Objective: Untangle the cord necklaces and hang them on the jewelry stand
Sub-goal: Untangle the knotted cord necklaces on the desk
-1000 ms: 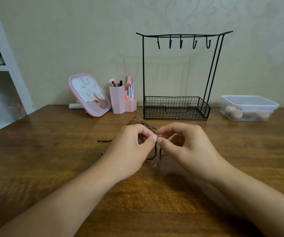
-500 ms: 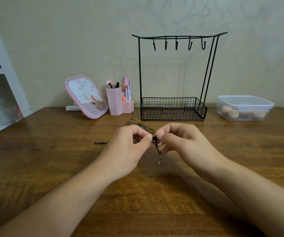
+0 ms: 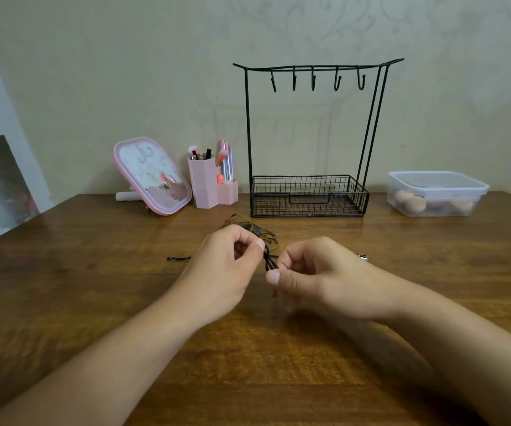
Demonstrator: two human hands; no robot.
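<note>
Between the two hands, in the head view, a short run of dark cord is stretched taut. The left hand (image 3: 231,265) pinches it at thumb and forefinger, fingers curled; the right hand (image 3: 312,276) grips the lower end under its thumb, the other fingers folded in. Both hang just above the worktop (image 3: 94,287) — held up, I judge, so the strands fall apart by their own weight and the crossings show.

The rest of the cord necklaces (image 3: 271,261) lies in a loose brownish heap on the wood just behind the hands, towards the stand. One thin dark end (image 3: 179,258) trails out flat to the left, and a small metal piece (image 3: 362,257) peeks out past the right hand; whether it is a clasp or a pendant I cannot tell. How many necklaces are knotted together is not readable either.

The jewelry stand (image 3: 309,192) waits at the back, close to the wall, its five hooks (image 3: 313,82) bare and its wire basket without anything I can make out — so no necklace is hung yet, and the work is at the untangling stage.

Left of it stand a pink mirror (image 3: 153,176) and a pink brush holder (image 3: 206,187); to the right, a lidded clear box (image 3: 437,193) of sponges. All are well apart from the hands.
</note>
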